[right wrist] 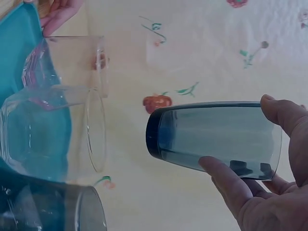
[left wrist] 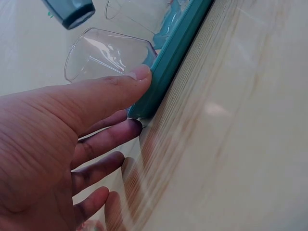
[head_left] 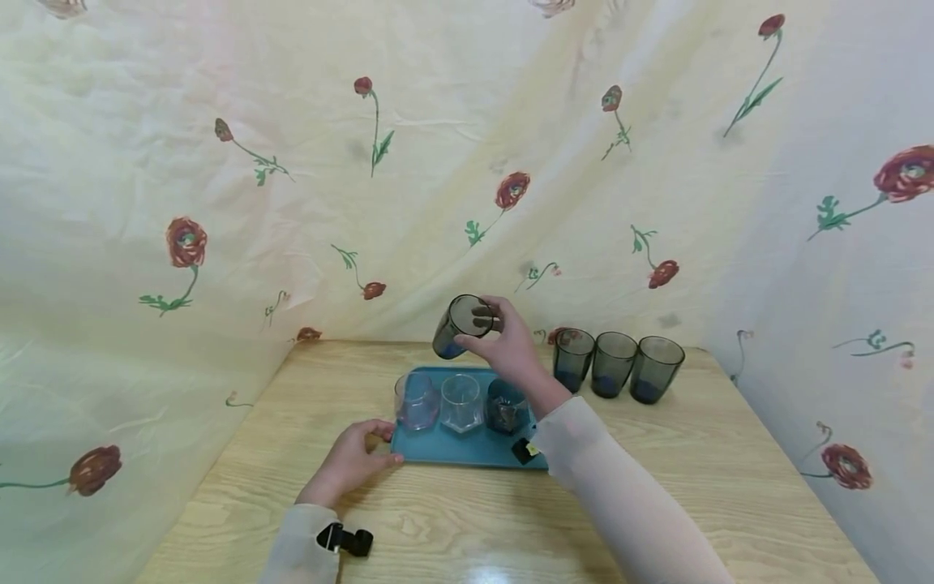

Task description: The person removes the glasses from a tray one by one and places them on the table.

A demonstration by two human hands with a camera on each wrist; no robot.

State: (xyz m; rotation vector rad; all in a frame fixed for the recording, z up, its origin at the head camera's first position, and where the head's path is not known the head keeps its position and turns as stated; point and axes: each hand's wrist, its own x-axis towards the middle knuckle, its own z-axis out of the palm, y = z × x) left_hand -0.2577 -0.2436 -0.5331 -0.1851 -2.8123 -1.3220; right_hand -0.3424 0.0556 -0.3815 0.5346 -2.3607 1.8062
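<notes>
My right hand [head_left: 514, 345] grips a smoky grey drinking glass [head_left: 454, 328] near its rim, thumb on one side and fingers on the other. This glass is tilted and raised over the back edge of a blue tray [head_left: 452, 451]. At the tray's left end, my left hand [head_left: 357, 456] holds the corner. Its thumb presses the rim in the left wrist view, while the lower fingers spread beside the tray. On the tray stand a faintly pink clear glass [head_left: 417, 404], a clear glass [head_left: 461, 405] and a dark glass [head_left: 507, 408], partly hidden by my right arm.
Three more smoky grey glasses, left [head_left: 572, 363], middle [head_left: 611, 367] and right [head_left: 655, 371], stand in a row at the back right of the wooden table [head_left: 452, 519]. A flowered cloth [head_left: 438, 186] hangs behind the table.
</notes>
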